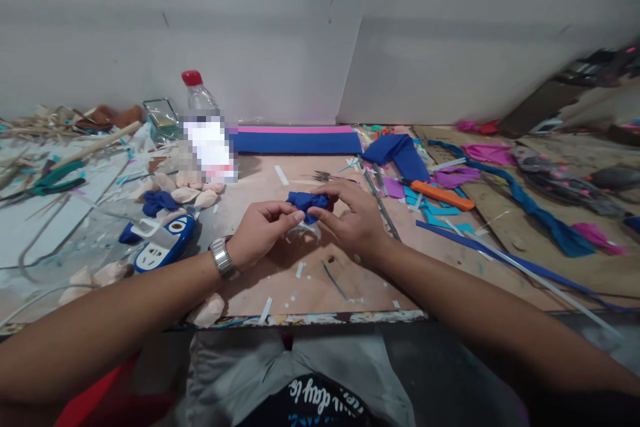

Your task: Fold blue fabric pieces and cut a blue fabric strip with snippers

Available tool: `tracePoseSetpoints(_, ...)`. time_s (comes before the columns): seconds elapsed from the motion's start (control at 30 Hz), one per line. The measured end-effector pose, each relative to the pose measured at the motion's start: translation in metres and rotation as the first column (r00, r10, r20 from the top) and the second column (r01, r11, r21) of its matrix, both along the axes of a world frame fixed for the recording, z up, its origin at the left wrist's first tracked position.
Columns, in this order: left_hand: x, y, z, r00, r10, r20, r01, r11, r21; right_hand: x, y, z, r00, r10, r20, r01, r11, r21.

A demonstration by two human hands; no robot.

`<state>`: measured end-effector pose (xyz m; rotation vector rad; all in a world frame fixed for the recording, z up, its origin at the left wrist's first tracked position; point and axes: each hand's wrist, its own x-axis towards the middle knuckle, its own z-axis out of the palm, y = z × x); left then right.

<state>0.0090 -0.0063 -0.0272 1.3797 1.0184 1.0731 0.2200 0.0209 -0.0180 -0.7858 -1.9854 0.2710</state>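
A small bundle of blue fabric point(306, 201) is held between both hands above the middle of the worktable point(280, 280). My left hand point(265, 227), with a metal watch on its wrist, pinches the bundle's left side between thumb and fingers. On the other side my right hand point(353, 217) grips it, fingers curled over the top and thumb below. Just beyond the hands lie small scissors point(323, 175), partly hidden. A clear, thin loop of material point(313, 232) shows under the bundle; I cannot tell whether it is attached.
On the left stand a power strip point(165, 243), several pale fabric pieces point(207, 197), green-handled pliers point(60, 180) and a red-capped bottle point(197, 90). Rightward lie an orange utility knife point(443, 195), blue strips point(480, 245) and scraps. A folded blue cloth point(300, 142) lies along the back wall.
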Motion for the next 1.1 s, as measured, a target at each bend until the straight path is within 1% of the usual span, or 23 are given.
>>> tracePoseSetpoints(0.13,0.0018,-0.0015,0.0020,0.998,0.000,-0.063,-0.002,1.000,-0.023,-0.0003,0.0005,-0.0006,0.999,0.035,0.017,-0.035,0.999,0.009)
tracePoseSetpoints(0.3,0.0025,-0.0006,-0.0023,0.995,0.028,-0.096,-0.031,0.999,-0.020,0.0005,0.0011,-0.0009,0.999,0.026,0.044,-0.027,0.999,0.018)
tracePoseSetpoints(0.43,0.0023,-0.0011,-0.0026,0.993,0.013,-0.121,-0.016,1.000,-0.018,0.0013,0.0013,0.0003,0.998,0.022,0.060,-0.023,0.999,0.024)
tracePoseSetpoints(0.57,0.0025,-0.0024,-0.0005,0.987,-0.001,-0.163,0.007,0.999,0.032,0.0011,0.0006,0.0014,0.999,0.017,0.052,-0.019,0.999,0.035)
tracePoseSetpoints(0.77,0.0027,-0.0025,-0.0015,0.976,0.081,-0.202,-0.065,0.994,0.088,0.0013,-0.0003,0.0022,0.998,-0.001,0.066,0.000,1.000,0.007)
tracePoseSetpoints(0.93,0.0014,-0.0018,-0.0045,0.966,0.046,-0.256,-0.025,0.996,0.084,0.0020,-0.0005,0.0038,0.997,-0.010,0.076,0.011,1.000,-0.003)
tracePoseSetpoints(1.0,-0.0005,-0.0014,-0.0056,0.973,0.038,-0.227,-0.015,0.995,0.101,0.0023,-0.0001,0.0046,0.997,-0.024,0.073,0.024,1.000,0.004)
tracePoseSetpoints(1.1,-0.0047,0.0002,-0.0067,0.994,0.048,-0.096,-0.031,0.985,0.167,0.0025,0.0017,0.0050,0.996,-0.038,0.081,0.036,0.999,0.019)
